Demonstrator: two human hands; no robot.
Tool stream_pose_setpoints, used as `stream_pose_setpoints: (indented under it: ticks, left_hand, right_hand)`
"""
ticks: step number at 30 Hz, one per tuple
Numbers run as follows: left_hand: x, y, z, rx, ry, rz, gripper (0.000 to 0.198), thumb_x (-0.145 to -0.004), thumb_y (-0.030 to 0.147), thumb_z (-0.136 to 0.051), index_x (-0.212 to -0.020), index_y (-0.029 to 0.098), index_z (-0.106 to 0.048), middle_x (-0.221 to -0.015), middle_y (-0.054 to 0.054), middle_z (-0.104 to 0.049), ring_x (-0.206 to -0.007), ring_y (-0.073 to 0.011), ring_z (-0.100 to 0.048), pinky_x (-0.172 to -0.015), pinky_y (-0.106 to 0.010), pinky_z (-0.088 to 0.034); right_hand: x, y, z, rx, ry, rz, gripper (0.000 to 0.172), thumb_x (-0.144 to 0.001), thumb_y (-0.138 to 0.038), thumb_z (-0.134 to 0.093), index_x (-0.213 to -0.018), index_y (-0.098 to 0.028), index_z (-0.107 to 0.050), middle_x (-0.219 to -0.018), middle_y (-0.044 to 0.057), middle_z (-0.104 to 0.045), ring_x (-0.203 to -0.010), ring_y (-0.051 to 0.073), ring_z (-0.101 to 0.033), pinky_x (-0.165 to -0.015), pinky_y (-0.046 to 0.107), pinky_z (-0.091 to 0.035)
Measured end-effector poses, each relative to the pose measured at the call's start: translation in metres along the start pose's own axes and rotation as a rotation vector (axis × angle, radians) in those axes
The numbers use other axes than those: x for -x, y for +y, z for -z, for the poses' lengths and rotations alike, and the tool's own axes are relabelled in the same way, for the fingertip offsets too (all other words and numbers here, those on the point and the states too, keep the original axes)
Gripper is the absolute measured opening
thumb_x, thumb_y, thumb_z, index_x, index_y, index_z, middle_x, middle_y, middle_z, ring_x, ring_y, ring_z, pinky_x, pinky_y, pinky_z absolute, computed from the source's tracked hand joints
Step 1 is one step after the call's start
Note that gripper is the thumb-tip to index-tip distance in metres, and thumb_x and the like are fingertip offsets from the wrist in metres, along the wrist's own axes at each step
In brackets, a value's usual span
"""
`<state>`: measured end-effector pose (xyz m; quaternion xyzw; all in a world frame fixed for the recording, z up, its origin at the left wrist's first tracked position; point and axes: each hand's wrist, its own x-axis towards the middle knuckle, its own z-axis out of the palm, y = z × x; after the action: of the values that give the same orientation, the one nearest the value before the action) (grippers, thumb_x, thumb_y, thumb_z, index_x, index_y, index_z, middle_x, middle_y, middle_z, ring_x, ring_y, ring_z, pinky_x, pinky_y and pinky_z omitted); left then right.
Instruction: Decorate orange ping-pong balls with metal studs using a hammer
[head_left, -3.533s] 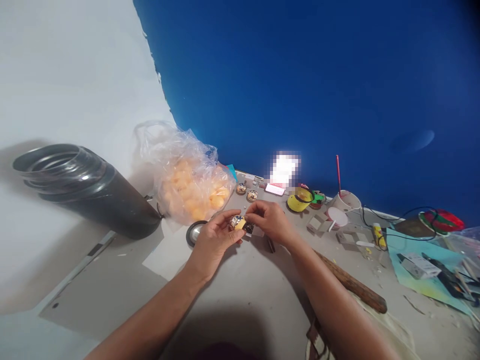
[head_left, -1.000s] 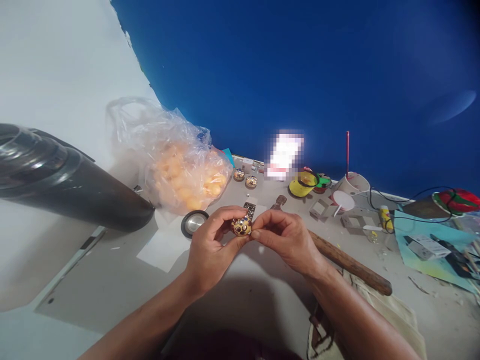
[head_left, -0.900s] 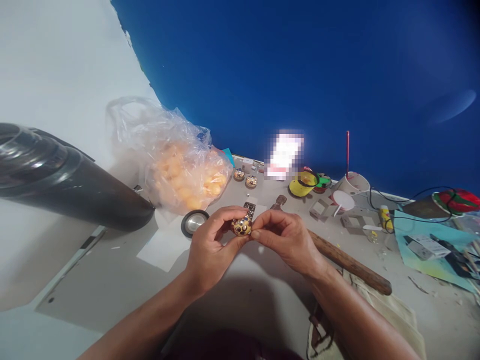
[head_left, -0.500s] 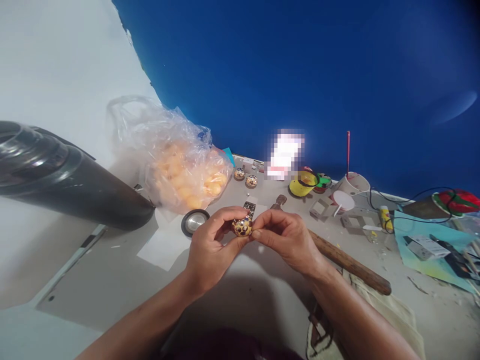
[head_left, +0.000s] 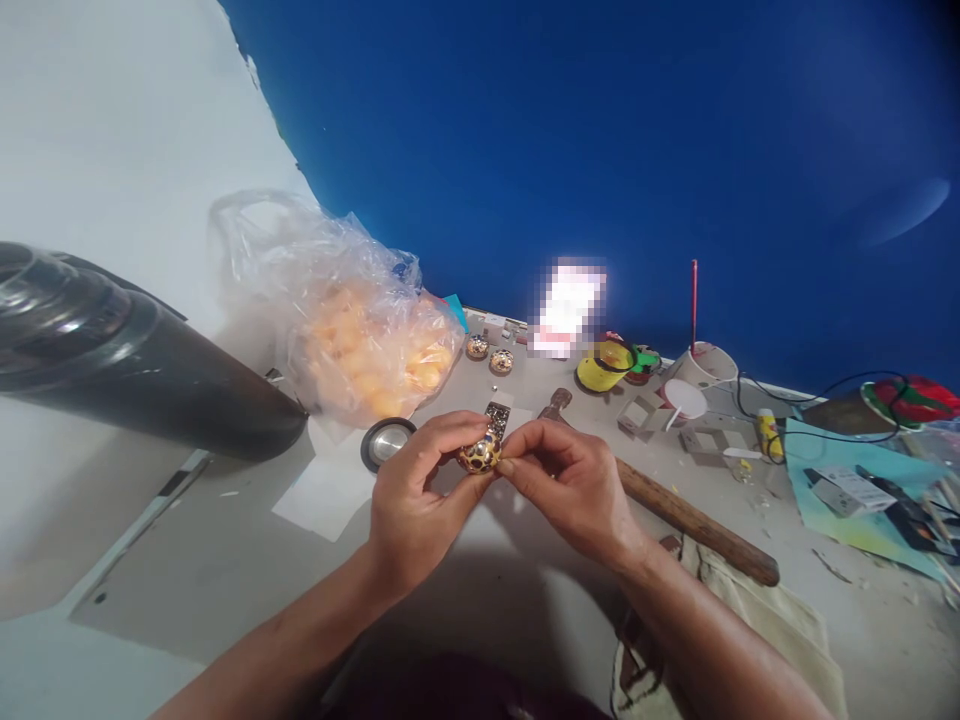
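A small ball point(head_left: 480, 456) covered in gold and dark shiny pieces is held above the grey table point(head_left: 225, 560). My left hand point(head_left: 412, 500) grips it from the left, thumb and fingers curled round it. My right hand point(head_left: 570, 480) pinches its right side with fingertips pressed together. Just behind the ball a strip of small shiny pieces point(head_left: 496, 416) lies on white paper. Two similar decorated balls point(head_left: 489, 353) sit farther back.
A clear plastic bag of orange balls point(head_left: 360, 340) stands at the left, beside a dark metal cylinder point(head_left: 112, 350) lying on its side. A round metal lid point(head_left: 385, 443), a wooden stick point(head_left: 675, 510), a yellow cup point(head_left: 604, 368), a white cup point(head_left: 701, 368), cables and tools crowd the right.
Since 3.5 s ago the view has shifted and the ball shows fully covered, with no yellow patch. Over the last second both hands have stayed on it, with only slight finger movement.
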<state>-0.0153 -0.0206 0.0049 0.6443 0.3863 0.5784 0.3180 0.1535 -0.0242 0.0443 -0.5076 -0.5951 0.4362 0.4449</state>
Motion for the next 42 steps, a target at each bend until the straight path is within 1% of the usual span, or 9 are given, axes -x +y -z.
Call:
stream_pose_setpoints:
  ticks: [7,14,17,22,26,29,33,39,42]
  left_hand:
    - [0.000,-0.003,0.000,-0.131,0.024,-0.122,0.034,-0.080,0.008,-0.077,-0.111,0.022,-0.071,-0.113,-0.008,-0.075,-0.105,-0.0209,-0.071,-0.092,-0.033,-0.062]
    - [0.003,-0.006,-0.003,-0.183,0.050,-0.135,0.034,-0.079,0.008,-0.079,-0.109,0.022,-0.072,-0.116,-0.008,-0.077,-0.103,-0.0206,-0.074,-0.093,-0.032,-0.062]
    - [0.003,-0.005,-0.005,-0.135,0.048,-0.071,0.030,-0.080,0.010,-0.079,-0.107,0.021,-0.073,-0.115,-0.007,-0.077,-0.102,-0.0200,-0.075,-0.090,-0.030,-0.063]
    - [-0.001,0.005,-0.007,0.057,0.043,0.119,0.025,-0.078,0.017,-0.082,-0.101,0.020,-0.073,-0.113,-0.009,-0.078,-0.104,-0.0225,-0.075,-0.088,-0.032,-0.064]
    - [-0.006,0.011,-0.004,0.206,-0.005,0.324,0.031,-0.070,0.021,-0.088,-0.097,0.018,-0.073,-0.112,-0.010,-0.078,-0.101,-0.0239,-0.076,-0.089,-0.033,-0.064]
    - [-0.009,0.012,-0.002,0.273,-0.041,0.416,0.035,-0.066,0.022,-0.090,-0.097,0.017,-0.073,-0.109,-0.010,-0.079,-0.096,-0.0239,-0.077,-0.086,-0.034,-0.064]
    - [-0.013,0.015,-0.003,0.351,-0.107,0.510,0.040,-0.066,0.025,-0.090,-0.101,0.016,-0.072,-0.102,-0.010,-0.080,-0.087,-0.0219,-0.077,-0.079,-0.032,-0.064]
    - [-0.013,0.013,-0.004,0.403,-0.128,0.563,0.040,-0.065,0.023,-0.091,-0.100,0.016,-0.073,-0.095,-0.007,-0.079,-0.087,-0.0201,-0.075,-0.079,-0.029,-0.062]
    - [-0.014,0.011,-0.004,0.548,-0.203,0.672,0.039,-0.066,0.024,-0.091,-0.100,0.016,-0.074,-0.088,-0.006,-0.078,-0.082,-0.0197,-0.074,-0.077,-0.032,-0.062]
  right_hand:
    - [0.000,-0.001,-0.002,0.118,0.070,0.054,0.007,-0.078,-0.018,-0.067,-0.071,-0.017,-0.068,-0.057,-0.005,-0.051,-0.053,0.008,-0.040,-0.053,0.023,-0.033]
    - [-0.008,0.004,-0.003,-0.143,-0.017,-0.197,0.014,-0.074,-0.030,-0.071,-0.073,-0.016,-0.068,-0.058,-0.003,-0.057,-0.051,0.009,-0.043,-0.048,0.023,-0.034]
    - [-0.011,0.006,0.001,-0.226,-0.065,-0.261,0.015,-0.071,-0.030,-0.074,-0.072,-0.016,-0.068,-0.058,-0.004,-0.058,-0.049,0.008,-0.045,-0.047,0.021,-0.036]
    - [-0.010,0.010,0.005,-0.313,-0.130,-0.244,0.019,-0.072,-0.031,-0.078,-0.074,-0.017,-0.066,-0.062,-0.003,-0.061,-0.050,0.007,-0.046,-0.045,0.020,-0.038]
    - [-0.008,0.013,0.005,-0.335,-0.163,-0.219,0.023,-0.078,-0.036,-0.076,-0.075,-0.018,-0.062,-0.064,-0.003,-0.059,-0.052,0.008,-0.046,-0.046,0.020,-0.037]
    - [-0.009,0.016,0.006,-0.307,-0.148,-0.188,0.030,-0.077,-0.043,-0.079,-0.075,-0.018,-0.062,-0.064,-0.003,-0.058,-0.054,0.008,-0.045,-0.047,0.020,-0.038]
    - [-0.012,0.018,0.012,-0.433,-0.234,-0.182,0.039,-0.082,-0.054,-0.073,-0.078,-0.017,-0.063,-0.069,0.000,-0.062,-0.055,0.008,-0.047,-0.048,0.020,-0.038]
    - [-0.012,0.010,0.014,-0.136,-0.161,-0.171,0.036,-0.076,-0.047,-0.078,-0.068,-0.017,-0.060,-0.059,-0.005,-0.054,-0.053,0.008,-0.041,-0.050,0.021,-0.031]
    - [-0.013,0.010,0.019,-0.152,-0.187,-0.157,0.041,-0.081,-0.055,-0.072,-0.071,-0.017,-0.061,-0.059,-0.004,-0.056,-0.053,0.008,-0.044,-0.051,0.022,-0.034]
